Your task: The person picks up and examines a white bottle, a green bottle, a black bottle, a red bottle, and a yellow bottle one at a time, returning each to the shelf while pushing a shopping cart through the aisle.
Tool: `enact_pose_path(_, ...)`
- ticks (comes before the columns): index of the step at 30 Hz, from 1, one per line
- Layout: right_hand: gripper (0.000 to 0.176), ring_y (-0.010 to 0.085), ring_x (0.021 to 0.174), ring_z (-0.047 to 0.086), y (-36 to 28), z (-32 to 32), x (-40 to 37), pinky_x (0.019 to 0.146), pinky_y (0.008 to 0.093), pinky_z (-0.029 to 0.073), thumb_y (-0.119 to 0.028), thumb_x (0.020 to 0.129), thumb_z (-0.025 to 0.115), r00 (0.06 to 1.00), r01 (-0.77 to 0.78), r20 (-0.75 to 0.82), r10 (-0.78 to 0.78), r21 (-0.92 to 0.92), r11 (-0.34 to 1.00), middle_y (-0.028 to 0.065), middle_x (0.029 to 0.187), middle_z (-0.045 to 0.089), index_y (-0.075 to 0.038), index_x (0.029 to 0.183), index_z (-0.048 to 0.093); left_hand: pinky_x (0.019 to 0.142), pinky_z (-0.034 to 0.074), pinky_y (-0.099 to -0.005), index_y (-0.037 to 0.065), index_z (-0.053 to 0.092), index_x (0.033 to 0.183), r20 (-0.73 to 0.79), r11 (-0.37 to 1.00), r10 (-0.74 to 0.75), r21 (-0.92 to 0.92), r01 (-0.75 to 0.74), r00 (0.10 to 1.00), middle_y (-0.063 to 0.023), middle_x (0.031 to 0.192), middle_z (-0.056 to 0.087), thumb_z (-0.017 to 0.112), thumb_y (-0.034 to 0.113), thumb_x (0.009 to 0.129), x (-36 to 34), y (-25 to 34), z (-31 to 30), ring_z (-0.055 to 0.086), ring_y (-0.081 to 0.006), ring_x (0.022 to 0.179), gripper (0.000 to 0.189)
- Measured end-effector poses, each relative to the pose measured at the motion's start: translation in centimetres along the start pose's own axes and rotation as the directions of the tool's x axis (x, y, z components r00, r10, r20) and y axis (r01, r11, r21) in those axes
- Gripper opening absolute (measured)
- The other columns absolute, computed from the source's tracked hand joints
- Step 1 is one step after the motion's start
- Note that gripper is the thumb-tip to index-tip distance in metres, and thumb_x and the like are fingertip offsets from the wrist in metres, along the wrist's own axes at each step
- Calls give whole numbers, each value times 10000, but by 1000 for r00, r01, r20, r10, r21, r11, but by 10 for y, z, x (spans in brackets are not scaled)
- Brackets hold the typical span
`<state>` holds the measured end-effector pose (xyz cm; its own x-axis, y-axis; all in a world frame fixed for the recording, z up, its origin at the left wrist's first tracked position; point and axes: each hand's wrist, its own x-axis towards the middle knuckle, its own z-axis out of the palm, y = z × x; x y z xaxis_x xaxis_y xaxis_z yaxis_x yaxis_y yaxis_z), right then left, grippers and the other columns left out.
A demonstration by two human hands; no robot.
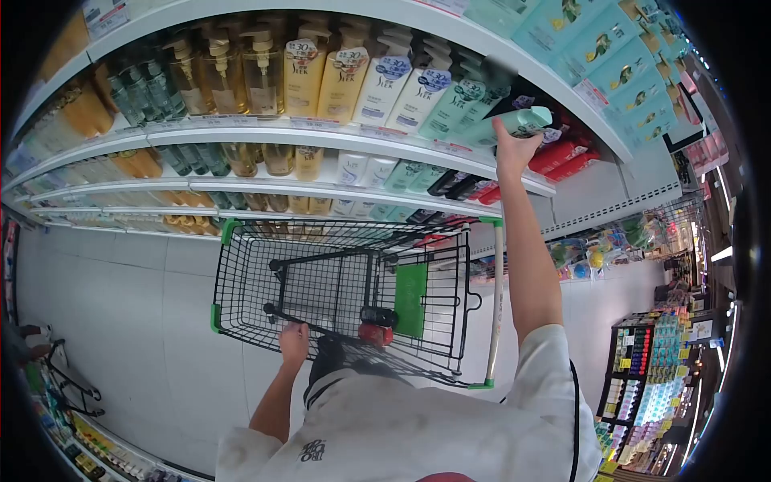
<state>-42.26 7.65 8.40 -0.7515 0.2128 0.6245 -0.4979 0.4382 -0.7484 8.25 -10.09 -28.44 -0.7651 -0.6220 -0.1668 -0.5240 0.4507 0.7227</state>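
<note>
My right hand (516, 150) reaches out to the shelf and is closed round a pale green bottle (533, 119), which lies tilted with its cap end to the right. Just behind it stand other green pump bottles (452, 109) on the same shelf. Low at my left side, my left hand (295, 343) is curled with its fingers closed, at the near side of a shopping cart (321, 234). Whether those fingers grip the cart's rim or anything else cannot be made out. Inside the cart are a black item (377, 316) and a red item (375, 334).
White pump bottles (382, 88), yellow ones (307, 80) and amber ones (263, 76) line the shelf leftward. Red packs (562, 156) lie to the right of my right hand. Teal boxes (598, 40) fill the shelf above. Another cart (71, 377) stands far left, beside a person.
</note>
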Motion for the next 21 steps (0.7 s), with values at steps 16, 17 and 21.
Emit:
enact_pose_path(16, 821, 338, 1046, 592, 51, 46, 16, 927, 389, 447, -349, 643, 869, 986, 38, 166, -4, -202, 979, 232, 1126, 595, 82, 1205, 453, 601, 492, -455, 52, 604, 706, 30, 984, 79, 157, -82, 996, -121, 740, 615, 584, 214, 862, -9, 18, -1, 616, -330, 703, 226)
enact_pose_path(17, 813, 332, 1050, 591, 58, 45, 17, 927, 386, 447, -344, 655, 865, 982, 69, 188, -35, -176, 982, 230, 1132, 595, 85, 1210, 454, 601, 492, -455, 52, 604, 706, 40, 984, 79, 160, -84, 996, -121, 740, 615, 584, 214, 862, -11, 16, 0, 616, -330, 703, 226)
enact_pose_path(21, 821, 292, 1051, 589, 55, 35, 11, 925, 363, 449, -318, 695, 851, 954, 47, 301, -12, -107, 993, 217, 1153, 588, 80, 1262, 412, 609, 498, -459, 60, 581, 693, 67, 981, 61, 182, -72, 996, -111, 738, 616, 584, 231, 866, -10, 25, -7, 621, -328, 713, 243)
